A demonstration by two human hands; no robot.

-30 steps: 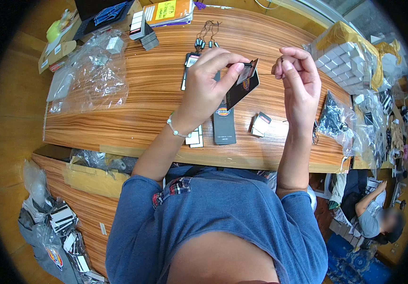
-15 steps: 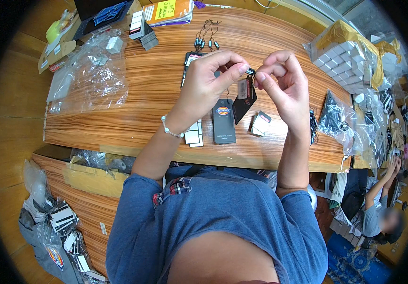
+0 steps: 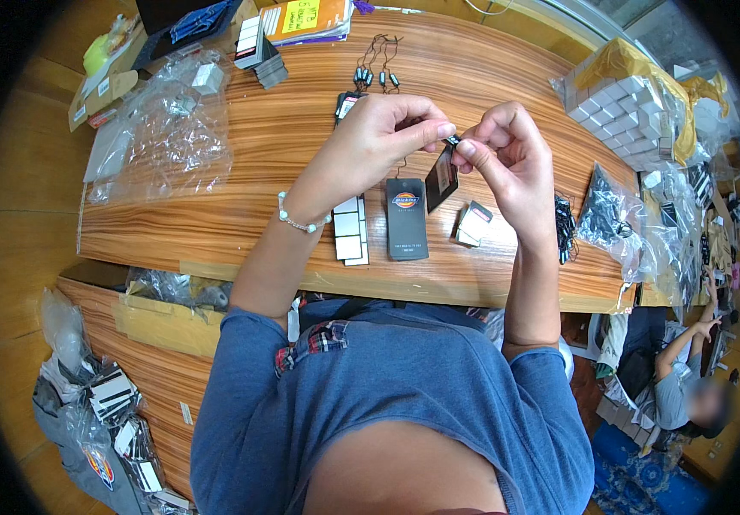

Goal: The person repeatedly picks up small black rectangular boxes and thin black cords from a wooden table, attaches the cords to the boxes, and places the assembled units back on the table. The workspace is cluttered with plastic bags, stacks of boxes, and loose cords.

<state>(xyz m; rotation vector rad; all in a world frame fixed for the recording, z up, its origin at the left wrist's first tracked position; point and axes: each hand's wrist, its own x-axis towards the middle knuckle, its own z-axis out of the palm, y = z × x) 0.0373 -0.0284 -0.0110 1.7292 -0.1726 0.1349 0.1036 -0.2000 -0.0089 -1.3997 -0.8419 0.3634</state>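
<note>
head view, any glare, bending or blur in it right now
Head view: white glints on the crumpled clear plastic bag; head view: the brown wood-grain table curves along its far edge, picture corners black; head view: a blurred patch over the head of the grey-shirted co-worker, lower right.

Lighting bright and even across the table [image 3: 275, 129]. Glare spots on the clear plastic bag [image 3: 164, 154]. Centre reasonably sharp. Straight edges bow toward the periphery; corners fall to black. Co-worker's head [image 3: 709, 405], lower right, blurred.
</note>
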